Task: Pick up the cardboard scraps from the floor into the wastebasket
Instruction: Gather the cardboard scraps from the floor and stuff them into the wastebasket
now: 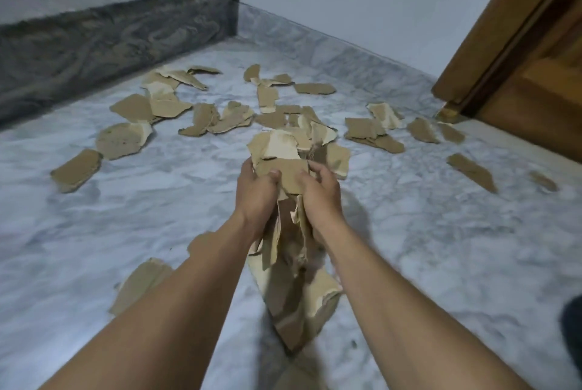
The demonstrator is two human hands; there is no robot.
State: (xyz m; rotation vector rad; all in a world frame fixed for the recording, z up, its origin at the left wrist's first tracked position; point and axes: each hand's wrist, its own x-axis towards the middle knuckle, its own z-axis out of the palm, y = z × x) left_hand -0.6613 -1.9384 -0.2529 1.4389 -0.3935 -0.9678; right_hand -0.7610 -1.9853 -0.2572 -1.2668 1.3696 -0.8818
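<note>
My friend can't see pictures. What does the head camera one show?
The left hand and right hand grip a bundle of torn cardboard above a marble floor. Many more scraps lie scattered ahead, between a grey step and a wooden door.

We see a bare left hand [256, 197] and right hand [321, 196], with a bare, slim left forearm [176, 295] and right forearm [396, 295].

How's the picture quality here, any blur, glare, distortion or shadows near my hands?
Head view: soft, even indoor light, no glare; the whole frame is slightly motion-blurred, the loose brown cardboard scraps on the grey-white marble floor smearing most toward the edges; the wide-angle lens bows the wooden door frame; the left hand and right hand, gripping the torn cardboard bundle, cast a faint floor shadow.
</note>
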